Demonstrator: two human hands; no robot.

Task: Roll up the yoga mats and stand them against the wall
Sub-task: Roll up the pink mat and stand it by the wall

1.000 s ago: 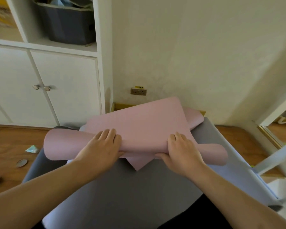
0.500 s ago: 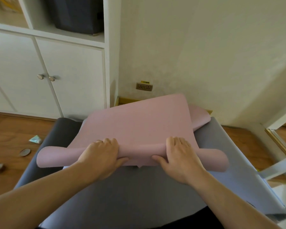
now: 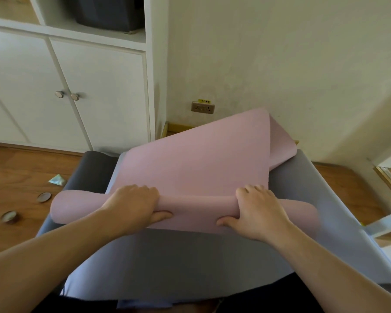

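Observation:
A pink yoga mat [image 3: 196, 163] lies partly rolled on top of a grey mat [image 3: 190, 263] spread on the floor. The rolled part runs left to right in front of me. My left hand [image 3: 133, 204] grips the roll left of its middle, fingers over the top and thumb underneath. My right hand [image 3: 257, 211] grips it to the right in the same way. The pink mat's far end folds up against the cream wall [image 3: 280, 64]. A darker mat [image 3: 93, 170] shows under the grey one at the left.
White cabinet doors [image 3: 77, 98] with round knobs stand at the left, with a dark bin [image 3: 108, 12] on the shelf above. A wall socket [image 3: 203, 107] sits low on the wall. Small round lids [image 3: 9, 216] and a foil wrapper [image 3: 58, 180] lie on the wooden floor. A white bar [image 3: 384, 222] crosses at the right.
Both hands have rolled the pink mat forward, tightening the roll. The loose pink corner below the roll has disappeared under it. The view has tipped down and closer.

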